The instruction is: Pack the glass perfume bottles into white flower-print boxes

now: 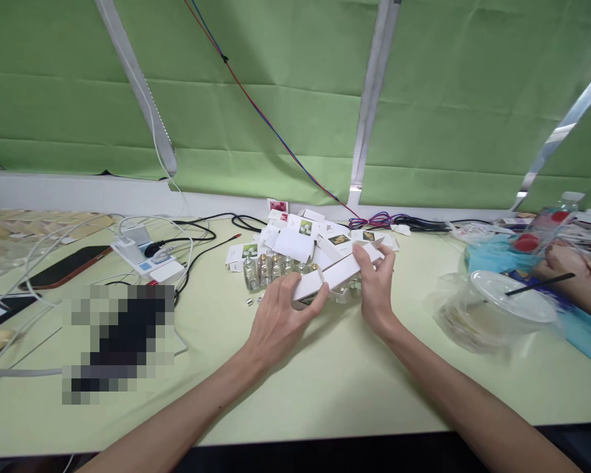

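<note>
White cardboard, a long slim box (335, 274), was pinched at its ends by the left hand (278, 322) and right hand (375, 286), just above small glass vials (266, 268). Bare green table (335, 381) lay open toward the near edge.

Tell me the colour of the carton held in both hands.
White carton, plain on the faces shown; clearest in the head view.

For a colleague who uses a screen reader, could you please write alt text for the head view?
Two bare hands, left hand and right hand, hold a long white carton over a pale green table, in front of small glass bottles and a pile of white cartons.
</note>
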### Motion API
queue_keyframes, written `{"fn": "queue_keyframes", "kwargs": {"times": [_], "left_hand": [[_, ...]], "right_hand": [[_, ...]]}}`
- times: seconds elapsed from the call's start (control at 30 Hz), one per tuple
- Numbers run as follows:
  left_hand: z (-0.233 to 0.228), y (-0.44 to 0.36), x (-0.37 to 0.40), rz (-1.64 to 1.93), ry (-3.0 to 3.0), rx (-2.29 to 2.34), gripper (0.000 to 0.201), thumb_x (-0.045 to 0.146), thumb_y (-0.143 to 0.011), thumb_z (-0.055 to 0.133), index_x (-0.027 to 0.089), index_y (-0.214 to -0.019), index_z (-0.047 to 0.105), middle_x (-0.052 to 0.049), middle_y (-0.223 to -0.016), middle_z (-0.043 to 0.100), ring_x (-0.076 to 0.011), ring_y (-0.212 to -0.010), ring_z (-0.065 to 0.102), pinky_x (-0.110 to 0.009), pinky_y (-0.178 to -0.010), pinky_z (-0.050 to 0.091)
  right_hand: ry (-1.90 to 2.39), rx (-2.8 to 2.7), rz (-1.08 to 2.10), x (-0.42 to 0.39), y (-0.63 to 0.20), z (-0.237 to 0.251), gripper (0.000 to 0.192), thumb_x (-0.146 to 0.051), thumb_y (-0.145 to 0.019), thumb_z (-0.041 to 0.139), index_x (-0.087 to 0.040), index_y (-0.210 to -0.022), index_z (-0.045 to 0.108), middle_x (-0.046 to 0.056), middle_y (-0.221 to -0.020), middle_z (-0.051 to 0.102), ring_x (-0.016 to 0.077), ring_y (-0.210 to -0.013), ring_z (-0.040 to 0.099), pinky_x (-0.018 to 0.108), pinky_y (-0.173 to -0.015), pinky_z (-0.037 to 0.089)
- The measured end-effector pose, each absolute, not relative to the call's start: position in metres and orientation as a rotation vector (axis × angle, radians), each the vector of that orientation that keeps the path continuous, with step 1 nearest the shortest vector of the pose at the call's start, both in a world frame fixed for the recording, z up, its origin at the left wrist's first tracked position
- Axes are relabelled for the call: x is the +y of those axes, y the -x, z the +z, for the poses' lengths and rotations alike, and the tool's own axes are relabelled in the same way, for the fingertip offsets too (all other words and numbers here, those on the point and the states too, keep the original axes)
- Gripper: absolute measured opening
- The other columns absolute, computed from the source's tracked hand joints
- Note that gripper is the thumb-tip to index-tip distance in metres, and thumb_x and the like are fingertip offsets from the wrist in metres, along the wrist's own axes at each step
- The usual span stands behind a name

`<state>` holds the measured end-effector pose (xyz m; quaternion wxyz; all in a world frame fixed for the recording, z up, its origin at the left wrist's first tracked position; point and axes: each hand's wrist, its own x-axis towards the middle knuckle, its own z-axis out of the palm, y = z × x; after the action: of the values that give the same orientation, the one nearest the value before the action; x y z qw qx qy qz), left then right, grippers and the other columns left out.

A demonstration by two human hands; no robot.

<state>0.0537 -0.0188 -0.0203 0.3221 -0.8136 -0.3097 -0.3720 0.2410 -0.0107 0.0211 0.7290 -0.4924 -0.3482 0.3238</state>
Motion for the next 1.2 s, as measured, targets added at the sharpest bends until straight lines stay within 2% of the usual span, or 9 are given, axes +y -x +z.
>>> {"fn": "queue_keyframes", "kwargs": {"times": [0.17,0.4,0.6,0.87,1.2], "left_hand": [[-0.0177,-0.0546,-0.0204,-0.948,2.125,-0.785,0.071,0.0,-0.078,0.065,0.029,-0.14,0.046,-0.017,-0.124,0.043,-0.0303,-0.11,0.054,-0.041,-0.081,0.055],[-0.0144,-0.0567,-0.0239,-0.943,2.127,-0.768,0.071,-0.003,-0.078,0.064,0.029,-0.139,0.046,-0.017,-0.124,0.042,-0.0307,-0.112,0.055,-0.043,-0.083,0.057],[-0.0136,-0.0563,-0.025,-0.944,2.124,-0.776,0.071,-0.006,-0.078,0.062,0.032,-0.136,0.049,-0.014,-0.125,0.043,-0.029,-0.113,0.056,-0.042,-0.084,0.057],[-0.016,-0.0582,-0.0238,-0.947,2.101,-0.776,0.075,-0.007,-0.076,0.062,0.031,-0.139,0.048,-0.014,-0.124,0.044,-0.0296,-0.115,0.055,-0.043,-0.085,0.057],[-0.016,-0.0584,-0.0228,-0.97,2.102,-0.78,0.069,-0.005,-0.078,0.063,0.028,-0.137,0.048,-0.016,-0.125,0.042,-0.0298,-0.112,0.055,-0.042,-0.084,0.056]], "right_hand": [[1.084,-0.767,0.713,-0.01,-0.2409,0.0203,0.066,-0.061,-0.074,0.075,-0.026,-0.119,0.042,0.001,-0.102,0.062,0.0216,-0.087,0.063,0.033,-0.073,0.049],[1.108,-0.74,0.716,-0.0087,-0.2415,0.0187,0.07,-0.064,-0.071,0.077,-0.027,-0.119,0.042,-0.002,-0.091,0.057,0.0194,-0.079,0.06,0.032,-0.069,0.048],[1.116,-0.723,0.718,-0.0082,-0.2415,0.0176,0.07,-0.063,-0.071,0.076,-0.026,-0.12,0.042,-0.001,-0.094,0.058,0.0199,-0.083,0.061,0.032,-0.071,0.049],[1.144,-0.724,0.709,-0.0104,-0.2398,0.019,0.07,-0.064,-0.073,0.074,-0.026,-0.121,0.041,0.001,-0.103,0.058,0.02,-0.089,0.061,0.031,-0.074,0.049],[1.126,-0.767,0.678,-0.0122,-0.2392,0.0192,0.064,-0.063,-0.077,0.073,-0.026,-0.118,0.042,0.001,-0.105,0.056,0.0162,-0.084,0.058,0.028,-0.071,0.047]]}}
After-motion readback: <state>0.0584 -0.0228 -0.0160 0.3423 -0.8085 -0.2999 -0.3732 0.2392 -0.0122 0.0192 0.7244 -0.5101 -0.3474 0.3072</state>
